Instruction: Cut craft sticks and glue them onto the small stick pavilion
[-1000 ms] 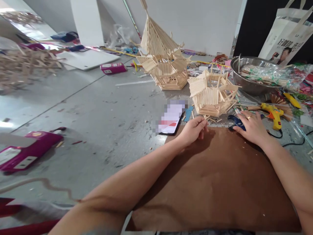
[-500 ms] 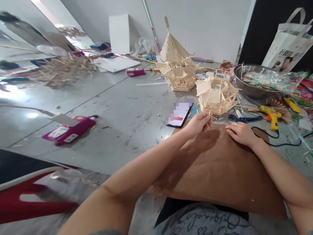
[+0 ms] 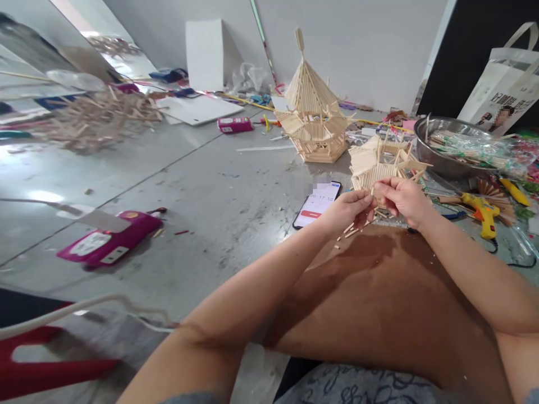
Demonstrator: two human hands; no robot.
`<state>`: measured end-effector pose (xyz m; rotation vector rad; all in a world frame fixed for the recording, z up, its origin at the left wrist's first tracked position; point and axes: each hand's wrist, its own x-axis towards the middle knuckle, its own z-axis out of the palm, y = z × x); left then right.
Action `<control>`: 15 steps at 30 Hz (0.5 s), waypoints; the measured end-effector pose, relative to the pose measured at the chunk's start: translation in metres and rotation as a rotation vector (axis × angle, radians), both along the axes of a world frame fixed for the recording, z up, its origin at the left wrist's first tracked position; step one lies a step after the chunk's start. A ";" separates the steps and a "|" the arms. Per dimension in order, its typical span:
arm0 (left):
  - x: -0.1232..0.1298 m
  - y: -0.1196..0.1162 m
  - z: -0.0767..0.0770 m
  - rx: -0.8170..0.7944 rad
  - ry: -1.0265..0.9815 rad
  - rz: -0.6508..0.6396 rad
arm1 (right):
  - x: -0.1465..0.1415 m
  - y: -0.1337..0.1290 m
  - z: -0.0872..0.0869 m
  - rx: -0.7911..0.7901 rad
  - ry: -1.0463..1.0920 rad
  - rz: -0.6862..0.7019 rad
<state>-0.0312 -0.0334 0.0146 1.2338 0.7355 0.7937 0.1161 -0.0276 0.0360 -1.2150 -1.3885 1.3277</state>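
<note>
My left hand (image 3: 351, 212) is pinched on a short wooden stick (image 3: 372, 192), whose tip shows above the fingertips. Right beside it, my right hand (image 3: 400, 199) has thumb and fingers drawn together close to the same stick; what they hold is too small to tell. Both hands are in front of a low stick-built structure (image 3: 381, 163), hiding its lower part. Loose short sticks (image 3: 348, 231) lie below my left hand at the edge of the brown board (image 3: 379, 303). A phone (image 3: 316, 209) lies left of my left hand.
A tall stick pagoda (image 3: 314, 112) stands behind the phone. To the right are a metal bowl (image 3: 438, 154) of packaged sticks, a yellow glue gun (image 3: 484, 213) with a cable, and a white bag (image 3: 497, 84). Purple power strips (image 3: 113, 235) lie on the left.
My right hand has lifted off the board and moved left and forward, meeting my left hand. Short sticks now show below my left hand. The view has shifted slightly.
</note>
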 end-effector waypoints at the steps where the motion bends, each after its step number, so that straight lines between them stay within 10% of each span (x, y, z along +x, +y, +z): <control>1: -0.001 0.001 0.000 0.010 0.006 -0.010 | -0.004 0.002 0.003 -0.015 0.012 0.018; 15: -0.008 0.012 -0.002 0.125 0.131 0.215 | -0.016 0.014 -0.006 0.162 -0.025 0.042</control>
